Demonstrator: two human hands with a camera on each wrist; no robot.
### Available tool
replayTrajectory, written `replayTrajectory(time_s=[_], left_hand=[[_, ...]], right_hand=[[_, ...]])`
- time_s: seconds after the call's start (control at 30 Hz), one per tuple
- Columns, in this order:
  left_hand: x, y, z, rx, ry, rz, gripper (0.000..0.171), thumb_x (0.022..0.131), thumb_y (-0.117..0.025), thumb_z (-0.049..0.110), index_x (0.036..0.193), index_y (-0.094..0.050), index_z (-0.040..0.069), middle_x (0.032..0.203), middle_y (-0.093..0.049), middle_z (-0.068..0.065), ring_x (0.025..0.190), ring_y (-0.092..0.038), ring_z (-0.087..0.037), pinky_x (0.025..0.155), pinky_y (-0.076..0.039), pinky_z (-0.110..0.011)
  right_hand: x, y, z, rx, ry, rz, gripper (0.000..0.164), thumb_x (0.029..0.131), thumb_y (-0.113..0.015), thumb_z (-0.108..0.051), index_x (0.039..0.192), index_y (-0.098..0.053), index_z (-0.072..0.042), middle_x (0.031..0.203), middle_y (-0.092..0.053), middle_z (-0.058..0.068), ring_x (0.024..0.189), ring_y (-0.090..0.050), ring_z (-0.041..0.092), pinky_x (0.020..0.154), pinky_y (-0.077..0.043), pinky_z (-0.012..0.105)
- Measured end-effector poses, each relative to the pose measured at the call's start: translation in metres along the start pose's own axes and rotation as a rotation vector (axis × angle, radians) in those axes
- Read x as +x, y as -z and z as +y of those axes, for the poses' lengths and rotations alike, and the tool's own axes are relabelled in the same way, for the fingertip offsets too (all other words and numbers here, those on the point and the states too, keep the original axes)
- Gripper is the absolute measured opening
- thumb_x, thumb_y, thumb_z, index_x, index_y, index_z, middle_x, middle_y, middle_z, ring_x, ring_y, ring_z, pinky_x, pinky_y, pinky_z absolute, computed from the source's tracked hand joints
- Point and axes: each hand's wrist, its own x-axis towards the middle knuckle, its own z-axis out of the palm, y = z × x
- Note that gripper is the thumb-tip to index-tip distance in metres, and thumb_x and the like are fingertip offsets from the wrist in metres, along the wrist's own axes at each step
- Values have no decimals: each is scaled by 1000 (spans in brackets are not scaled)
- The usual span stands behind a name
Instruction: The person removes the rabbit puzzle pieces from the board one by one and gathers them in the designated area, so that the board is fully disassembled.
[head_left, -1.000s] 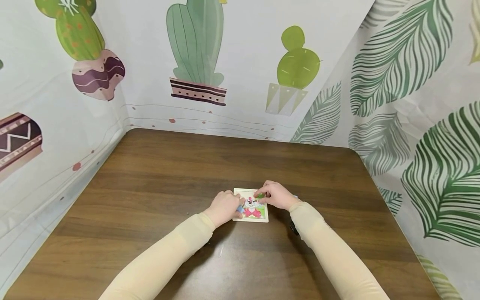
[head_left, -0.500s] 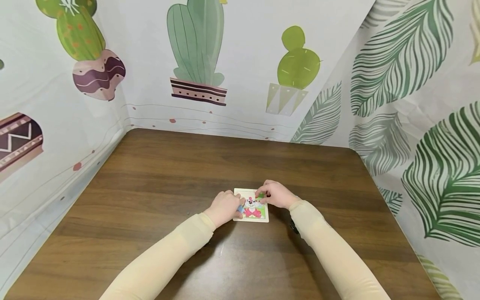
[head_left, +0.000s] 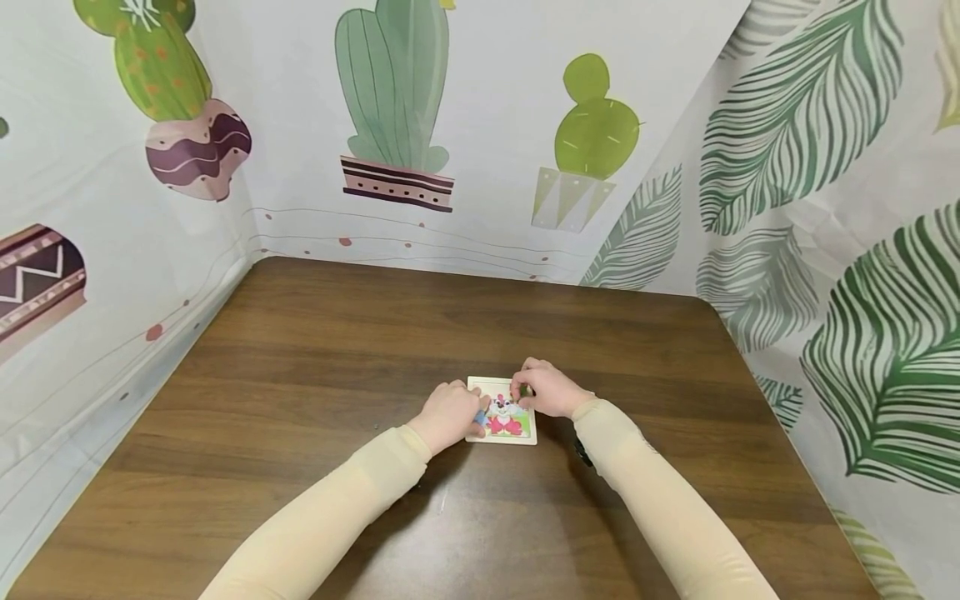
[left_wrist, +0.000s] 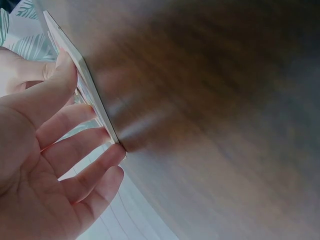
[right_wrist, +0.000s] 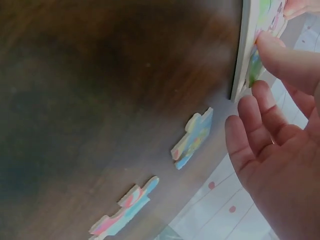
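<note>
A jigsaw puzzle board (head_left: 501, 440) with a pale frame and a pink-and-white cartoon animal lies flat on the table. My left hand (head_left: 447, 414) rests over its left side, thumb and fingertips spread along the frame edge (left_wrist: 92, 85). At the upper right of the board, my right hand (head_left: 551, 390) pinches a greenish puzzle piece (right_wrist: 255, 65) between thumb and fingers, mostly hidden by them. Two loose puzzle pieces show in the right wrist view: a blue-and-yellow piece (right_wrist: 195, 137) near the board and a pink-and-blue piece (right_wrist: 127, 210) farther off.
The brown wooden table (head_left: 360, 333) spreads around the board on every side. Behind it and along its sides hang white cloths printed with cacti (head_left: 397, 92) and leaves (head_left: 810, 117).
My right hand has shifted slightly, its index finger bending more steeply down at the board's upper right. The left hand and the board stay where they were.
</note>
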Motion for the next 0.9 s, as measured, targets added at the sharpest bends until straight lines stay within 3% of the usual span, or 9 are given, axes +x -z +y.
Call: replayTrajectory(time_s=[0.1,0.3,0.53,0.73,0.9], left_hand=[[0,0,0,-2,5,-17,41,72,-73,50,99,-67,19,83,-63,2,78,-60,-24,63,-48,-35],[-1,0,0,2,14,-52,46,74,-71,51,107,-68,20,90,-65,2,81,-60,-23,66,-48,-35],[-1,2,0,0,17,-48,43,74,-71,50,103,-67,19,87,-64,2,80,-60,-23,65,-48,-35],[0,2,0,-2,30,-60,42,74,-71,50,103,-67,19,87,-64,2,81,-60,-23,66,-48,-35],[1,1,1,-4,22,-51,41,74,-72,50,100,-67,19,86,-64,1,80,-60,-24,65,-49,-35]], right_hand=[[0,-1,0,22,-37,15,16,79,-75,-7,90,-64,-13,93,-53,4,82,-49,18,75,-44,31],[-1,-2,2,20,-101,28,36,79,-76,-13,113,-65,-12,101,-55,4,86,-51,19,80,-45,33],[-1,0,2,71,-89,48,29,80,-75,-9,108,-66,-9,96,-60,5,86,-54,20,79,-47,34],[6,3,4,180,-152,95,10,87,-66,-6,96,-69,-9,86,-64,1,79,-56,15,76,-49,32],[8,1,9,209,-162,117,8,89,-63,-6,92,-70,-10,87,-66,1,81,-56,16,80,-49,34]])
